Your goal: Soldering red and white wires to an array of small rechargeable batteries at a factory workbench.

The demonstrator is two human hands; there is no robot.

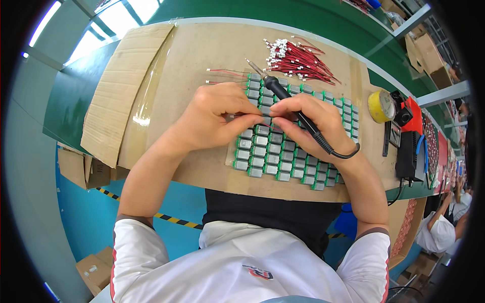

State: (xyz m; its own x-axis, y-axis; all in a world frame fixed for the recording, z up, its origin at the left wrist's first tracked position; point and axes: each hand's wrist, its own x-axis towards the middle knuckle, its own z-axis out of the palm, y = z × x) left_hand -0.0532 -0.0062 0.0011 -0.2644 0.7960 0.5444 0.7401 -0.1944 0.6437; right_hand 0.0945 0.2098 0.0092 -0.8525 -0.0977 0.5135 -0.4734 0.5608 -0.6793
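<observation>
Rows of small silver blocks with green ends, which look like battery cells (258, 151), lie on the cardboard-covered table. My left hand (217, 113) is closed over them, thumb and forefinger pinching a thin red wire (263, 124). Facing it, my right hand (316, 121) has its fingertips pinched close to the same wire. A soldering iron (277, 90) with a black handle lies in that right hand, its metal tip pointing up and left, away from the fingertips. What exactly sits between the fingertips is mostly hidden. Two wire leads (227, 82) with white connectors stick out at the far left of the rows.
A heap of red-and-black wires (300, 60) with white connectors lies at the back. At right are a yellow tape roll (381, 106), a black box (410, 156) and blue-handled tool (420, 144). A cardboard flap (124, 86) covers the left side. Other people (439, 230) sit far right.
</observation>
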